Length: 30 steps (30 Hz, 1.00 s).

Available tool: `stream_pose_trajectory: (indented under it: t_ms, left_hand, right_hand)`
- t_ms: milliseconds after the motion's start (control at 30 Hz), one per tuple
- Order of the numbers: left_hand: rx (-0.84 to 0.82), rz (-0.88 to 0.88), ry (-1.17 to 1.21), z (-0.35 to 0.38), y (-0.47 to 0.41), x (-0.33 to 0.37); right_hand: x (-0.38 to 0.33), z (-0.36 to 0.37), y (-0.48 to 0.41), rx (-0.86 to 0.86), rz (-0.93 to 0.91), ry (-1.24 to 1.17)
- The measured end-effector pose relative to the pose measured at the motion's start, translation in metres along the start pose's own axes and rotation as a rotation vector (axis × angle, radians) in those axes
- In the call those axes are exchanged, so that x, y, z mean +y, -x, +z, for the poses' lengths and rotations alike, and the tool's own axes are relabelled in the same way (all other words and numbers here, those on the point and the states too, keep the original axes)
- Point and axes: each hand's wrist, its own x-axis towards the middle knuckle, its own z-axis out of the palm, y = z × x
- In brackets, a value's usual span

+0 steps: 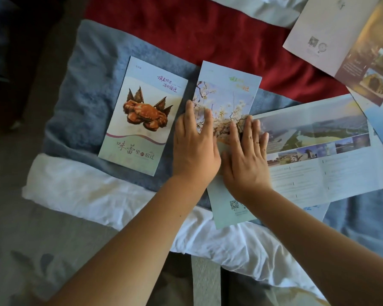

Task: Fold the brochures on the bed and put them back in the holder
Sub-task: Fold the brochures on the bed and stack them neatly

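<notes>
The bed (208, 29) is your working surface, and its soft grey-blue blanket (86, 85) gives under paper. That is likely why you bear down with both palms rather than pinch a crease.

The long unfolded brochure (318, 151) stretches away to the right of your fingers (250, 129), its panorama side up. It seems to be one sheet with the blossom panel (228, 93) under your hands, though the join is hidden, so I cannot be sure. A second open brochure (332, 34) lies well beyond your fingertips, up and to the right, waiting its turn.

The crab brochure (142, 115) sits just left of your fingers, already folded flat and set aside so it stays out of the fold in hand.

Your left hand (195, 151) and right hand (245, 164) lie side by side, nearly touching, on the blossom panel. All the fingers are straight, slightly spread and pressed flat, gripping nothing. I judge you are flattening a fold line and holding the sheet from sliding.

The holder is not in view, so nothing can yet go back into it.
</notes>
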Motion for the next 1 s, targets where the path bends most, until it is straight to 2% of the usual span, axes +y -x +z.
stream_pose_trajectory:
  t_ms: [367, 667, 900, 1000]
  left_hand:
    - [0.142, -0.092, -0.013, -0.030, 0.006, -0.066]
    - [0.194, -0.155, -0.010, -0.031, 0.018, -0.124]
    - [0.123, -0.136, -0.001, -0.039, 0.018, -0.136]
    - [0.066, -0.067, 0.020, -0.042, 0.018, -0.139]
  right_hand:
    - [-0.068, 0.021, 0.002, -0.031, -0.124, -0.032]
    - [-0.124, 0.037, -0.010, -0.060, -0.170, -0.035]
    - [-0.139, 0.036, -0.009, -0.137, -0.096, -0.050]
    - [-0.143, 0.028, -0.020, -0.083, -0.100, -0.034]
